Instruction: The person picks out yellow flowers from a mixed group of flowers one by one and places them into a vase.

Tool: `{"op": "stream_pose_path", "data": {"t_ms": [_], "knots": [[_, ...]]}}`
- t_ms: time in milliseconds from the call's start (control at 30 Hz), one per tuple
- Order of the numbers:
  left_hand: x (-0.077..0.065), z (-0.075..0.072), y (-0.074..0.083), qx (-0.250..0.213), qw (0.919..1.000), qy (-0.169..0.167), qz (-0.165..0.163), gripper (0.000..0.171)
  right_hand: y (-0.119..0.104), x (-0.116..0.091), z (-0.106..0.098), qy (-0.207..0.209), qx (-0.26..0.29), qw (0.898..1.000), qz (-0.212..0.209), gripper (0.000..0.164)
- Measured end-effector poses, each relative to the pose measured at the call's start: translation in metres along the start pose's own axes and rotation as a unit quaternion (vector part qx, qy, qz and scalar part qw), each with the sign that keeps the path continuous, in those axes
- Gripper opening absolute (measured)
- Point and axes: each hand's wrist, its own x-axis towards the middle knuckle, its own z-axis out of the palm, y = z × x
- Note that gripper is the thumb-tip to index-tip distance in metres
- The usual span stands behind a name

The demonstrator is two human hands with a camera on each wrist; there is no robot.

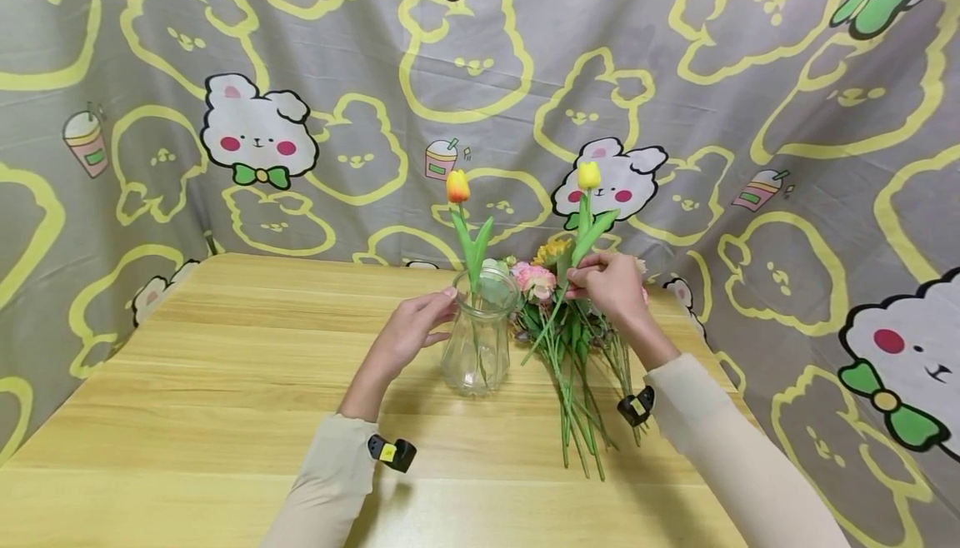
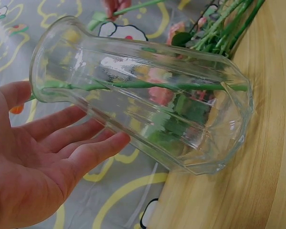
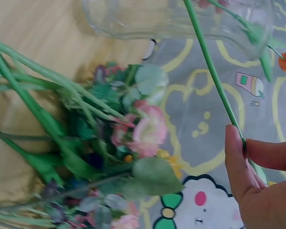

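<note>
A clear glass vase (image 1: 480,356) stands on the table with an orange-red tulip (image 1: 458,187) upright in it, its green stem reaching down inside the glass. My left hand (image 1: 411,327) is at the vase's left side, fingers extended and fingertips right at the rim and neck. In the left wrist view that hand (image 2: 52,157) lies spread beside the glass. My right hand (image 1: 611,286) pinches the green stem of a yellow tulip (image 1: 589,176) between thumb and fingers. In the right wrist view the pinched stem (image 3: 212,71) slants across in front of the vase (image 3: 133,19).
A bunch of artificial flowers lies right of the vase, with pink blooms (image 1: 536,281), a yellow bloom (image 1: 552,251) and several long green stems (image 1: 577,406) pointing toward the front. The wooden table (image 1: 247,381) ends at a patterned cloth backdrop (image 1: 360,57).
</note>
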Motion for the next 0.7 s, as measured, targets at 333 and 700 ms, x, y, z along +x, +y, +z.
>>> {"op": "stream_pose_path", "data": {"t_ms": [333,700], "knots": [[0.000,0.000,0.000,0.001,1.0000,0.002,-0.002,0.062,-0.032,0.008,-0.017,0.010,0.037,0.999,-0.016,0.025],[0.001,0.000,0.000,0.004,1.0000,0.000,-0.005,0.063,-0.055,0.013,-0.024,0.026,0.075,0.997,-0.014,0.030]]}}
